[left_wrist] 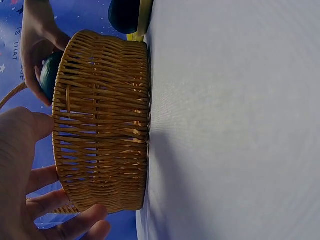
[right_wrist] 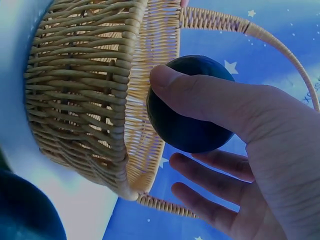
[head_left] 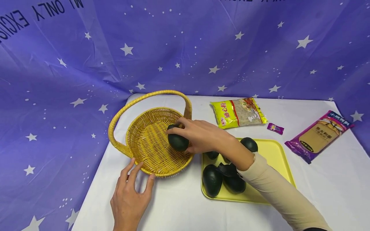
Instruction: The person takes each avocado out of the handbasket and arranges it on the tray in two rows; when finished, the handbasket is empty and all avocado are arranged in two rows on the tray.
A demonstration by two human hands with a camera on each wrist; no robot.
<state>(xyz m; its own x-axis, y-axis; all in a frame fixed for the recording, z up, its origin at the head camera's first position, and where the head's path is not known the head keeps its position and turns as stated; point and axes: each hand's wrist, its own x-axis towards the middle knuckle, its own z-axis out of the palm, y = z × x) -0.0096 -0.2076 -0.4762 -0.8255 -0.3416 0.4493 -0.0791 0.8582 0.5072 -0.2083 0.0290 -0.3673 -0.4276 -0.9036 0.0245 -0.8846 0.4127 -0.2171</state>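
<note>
My right hand [head_left: 196,134] holds a smooth dark green avocado [head_left: 177,141] over the right side of a woven basket [head_left: 150,141]. In the right wrist view the thumb lies across the avocado [right_wrist: 200,125], which is at the basket's rim [right_wrist: 127,100]. My left hand [head_left: 130,195] is at the basket's near left rim, its fingers spread. The left wrist view has that thumb and fingertips right at the rim [left_wrist: 57,135]. Inside, the basket shows bare weave. Several more avocados [head_left: 212,180] lie on a yellow tray [head_left: 274,157], partly hidden under my right forearm.
The basket's tall arched handle [head_left: 157,93] stands up over it. Behind the tray lies a yellow-and-clear food packet [head_left: 238,112], with a small purple sachet [head_left: 275,128] beside it. A purple packet [head_left: 319,136] lies at the right. A starry cloth [head_left: 185,48] hangs behind the table.
</note>
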